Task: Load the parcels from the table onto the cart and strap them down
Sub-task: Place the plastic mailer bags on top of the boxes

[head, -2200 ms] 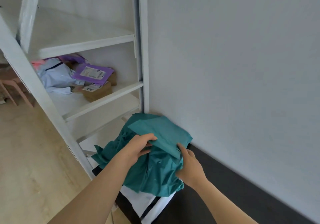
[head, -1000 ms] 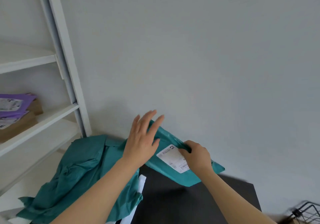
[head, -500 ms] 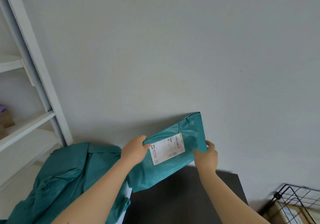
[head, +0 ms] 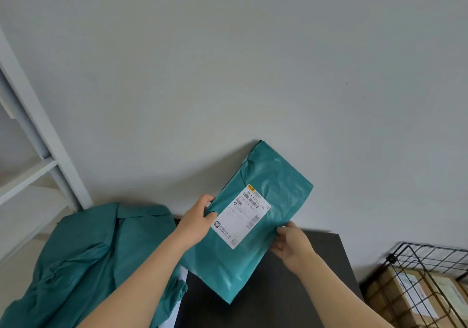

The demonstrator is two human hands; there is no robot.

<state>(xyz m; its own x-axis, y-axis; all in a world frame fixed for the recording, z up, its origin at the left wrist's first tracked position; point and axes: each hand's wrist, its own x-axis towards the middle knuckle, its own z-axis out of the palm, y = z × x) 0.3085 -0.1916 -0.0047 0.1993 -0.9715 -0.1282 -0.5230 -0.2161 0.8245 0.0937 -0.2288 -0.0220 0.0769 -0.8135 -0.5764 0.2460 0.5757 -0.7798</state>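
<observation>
Now that the teal parcel point(head: 228, 267) has come up off it, table point(head: 291, 292): black top below both hands; next leg, I judge, is the carry rightwards.
wire cart point(head: 391, 258): right of the right hand, well apart, brown boxes point(head: 405, 299) already inside.
teal parcel: in the air between the hands, tilted, soft crinkled plastic.
left hand point(head: 196, 222): pinches its left edge.
right hand point(head: 291, 242): grips its right edge.
label point(head: 241, 216): white, barcoded, faces up.
</observation>
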